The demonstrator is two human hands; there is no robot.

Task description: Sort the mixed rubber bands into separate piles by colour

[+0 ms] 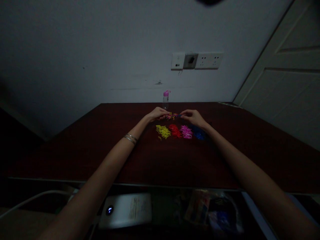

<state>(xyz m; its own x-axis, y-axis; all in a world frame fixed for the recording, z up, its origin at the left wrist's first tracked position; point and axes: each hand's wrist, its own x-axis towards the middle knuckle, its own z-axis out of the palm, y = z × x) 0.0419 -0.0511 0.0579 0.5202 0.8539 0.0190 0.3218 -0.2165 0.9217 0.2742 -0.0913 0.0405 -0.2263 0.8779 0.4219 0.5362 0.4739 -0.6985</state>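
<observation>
My left hand (158, 113) is at the left side of a small heap of mixed-colour thin strips (171, 116), its fingers curled in at the heap. Whatever they grip is too small and dark to make out. From the right reaches my right hand (193, 116), thumb and fingertips pinched on a small blue strip (179, 115). Nearer me lie separate piles of such pieces in a row: yellow strips (163, 131), red strips (175, 131), pink strips (186, 131) and blue strips (198, 132), the last partly in shadow below my right wrist.
A clear bottle with a pink lid (166, 99) stands behind the heap, near the wall. The dark red tabletop (100, 150) has an open drawer below its front edge, holding a white device with a lit display (126, 210) and plastic packets (198, 206). Sockets (209, 61) are on the wall.
</observation>
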